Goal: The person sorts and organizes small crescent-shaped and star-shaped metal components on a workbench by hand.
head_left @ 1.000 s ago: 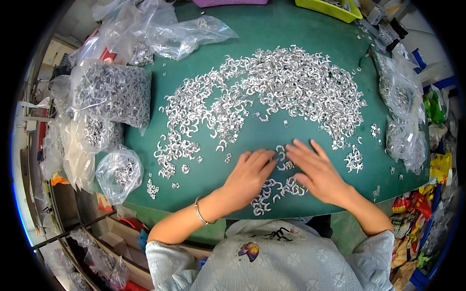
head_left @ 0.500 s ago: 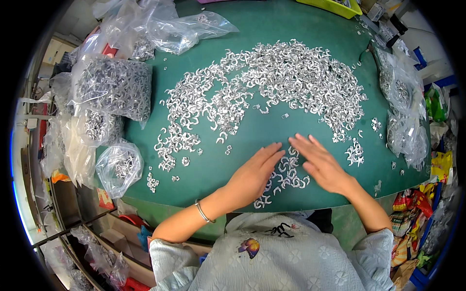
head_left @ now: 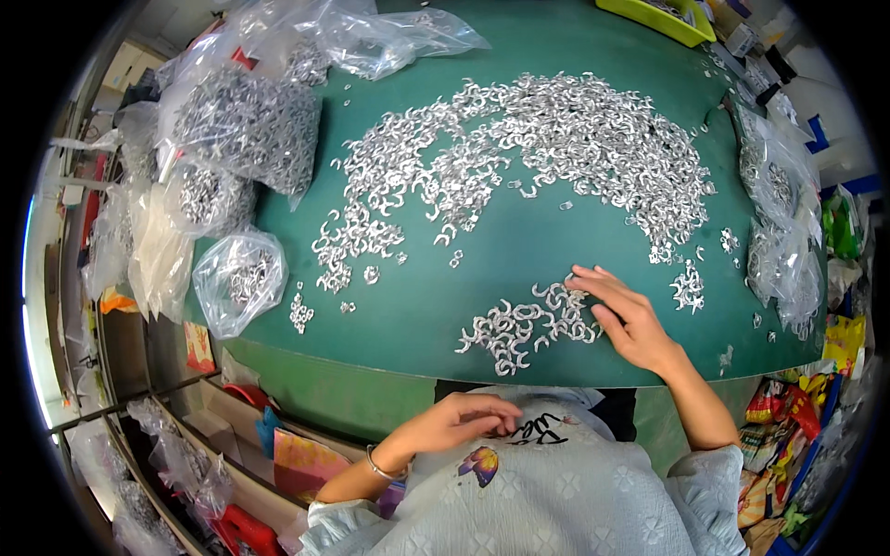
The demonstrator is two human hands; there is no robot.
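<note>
Resting flat on the green worktop (head_left: 519,250), your right hand (head_left: 630,320) lies palm down with fingers spread and grasping nothing; its fingertips touch the right edge of a small cluster of curved silver metal clips (head_left: 524,326). The open palm suits sweeping loose pieces rather than picking them singly.

Item: your left hand (head_left: 464,422). Off the worktop, drawn in against your pale printed shirt (head_left: 556,491) below the table edge. Fingers loosely curled; whether anything small sits inside them cannot be told. A thin bracelet (head_left: 378,463) circles the wrist.

Item: small cluster of clips. Near the front edge, straight ahead of you and set apart from the main stock, likely so it stays a separate batch within easy reach.

Item: main spread of clips (head_left: 556,148). A broad arc across the far half of the worktop, one layer deep, so single pieces can be seen. Well apart from the small cluster, bare green between them.

Item: clear plastic bags of clips (head_left: 246,130). Stacked at the left edge, several full; one smaller bag (head_left: 239,278) nearer you, partly filled. More bags (head_left: 779,213) at the right edge. Kept to the sides, leaving the middle free for working.

Item: yellow tray (head_left: 658,18). Far right corner, out of reach; contents unclear.
</note>
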